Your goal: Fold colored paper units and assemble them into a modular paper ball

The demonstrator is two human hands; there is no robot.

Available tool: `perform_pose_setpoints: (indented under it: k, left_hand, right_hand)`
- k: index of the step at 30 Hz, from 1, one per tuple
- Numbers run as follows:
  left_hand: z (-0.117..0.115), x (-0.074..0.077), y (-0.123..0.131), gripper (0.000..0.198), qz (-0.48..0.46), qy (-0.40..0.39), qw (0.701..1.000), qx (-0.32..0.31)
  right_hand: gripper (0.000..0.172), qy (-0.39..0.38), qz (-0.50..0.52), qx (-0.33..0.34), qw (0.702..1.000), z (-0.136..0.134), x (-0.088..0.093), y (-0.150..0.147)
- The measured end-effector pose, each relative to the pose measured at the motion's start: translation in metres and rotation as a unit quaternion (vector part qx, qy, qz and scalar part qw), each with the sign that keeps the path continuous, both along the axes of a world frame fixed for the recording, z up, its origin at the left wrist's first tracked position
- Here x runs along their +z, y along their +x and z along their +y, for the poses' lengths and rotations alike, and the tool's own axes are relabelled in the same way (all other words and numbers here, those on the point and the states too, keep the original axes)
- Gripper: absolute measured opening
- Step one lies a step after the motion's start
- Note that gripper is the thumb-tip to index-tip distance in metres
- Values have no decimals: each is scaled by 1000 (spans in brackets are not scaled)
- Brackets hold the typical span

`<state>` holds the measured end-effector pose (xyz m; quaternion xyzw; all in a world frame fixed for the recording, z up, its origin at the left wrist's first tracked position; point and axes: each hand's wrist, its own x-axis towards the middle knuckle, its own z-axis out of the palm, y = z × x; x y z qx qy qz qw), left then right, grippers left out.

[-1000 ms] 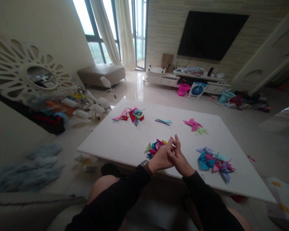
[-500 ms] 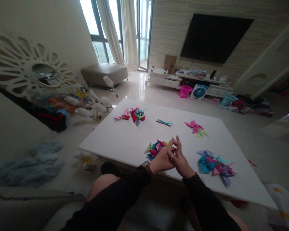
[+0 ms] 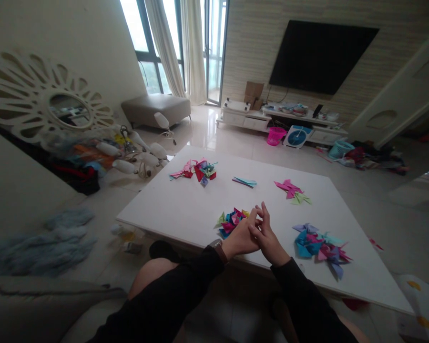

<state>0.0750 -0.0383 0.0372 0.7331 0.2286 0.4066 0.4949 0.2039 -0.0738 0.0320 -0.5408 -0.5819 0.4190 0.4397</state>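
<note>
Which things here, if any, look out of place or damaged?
A lamp with several white shades sits low beyond the left side of the table; such lamps often hang overhead. Grey fluffy fabric lies heaped on the floor. The folded papers show no clear damage.

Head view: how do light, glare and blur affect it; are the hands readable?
Head view, far side: windows blown out, glare on the glossy floor; head view, left edge: gray fabric looks smeared; head view, foreground: black sleeves lose detail; head view, centre: left hand and right hand readable, though they overlap.
</note>
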Motion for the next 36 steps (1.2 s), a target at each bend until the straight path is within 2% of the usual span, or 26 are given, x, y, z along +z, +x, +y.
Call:
perform_pose_setpoints:
  k: [8,14,23,28,31,33,35,36]
  left_hand:
    - [-1,1,0,62,6,-4,1000,1]
    - [0,-3,1,64,-13,9,1000,3]
    - [2,-1,2,66,6,17,1000,2]
    - [2,5,-3,62,69,49,996,11]
    - [4,7,-9,45,157,101,982,18]
    - [5,5,-13,29,217,154,964,12]
    - [2,-2,-17,19,240,203,949,-7]
    - [0,-6,-19,18,226,211,951,-1]
  right_hand:
    - [100,2,8,-3,1000,-1,2,-1]
    - [97,3,-1,-2,1000,-1,-4,1]
    - [95,7,-32,-11,999,1,-8,7]
    - [89,9,-34,-15,999,1,-7,9]
    - [78,11,-74,-65,995,5,0,14]
    - [65,41,-139,-98,985,9,9,14]
    - [51,84,-223,-82,968,11,22,4]
    - [44,95,-266,-43,958,11,29,-5]
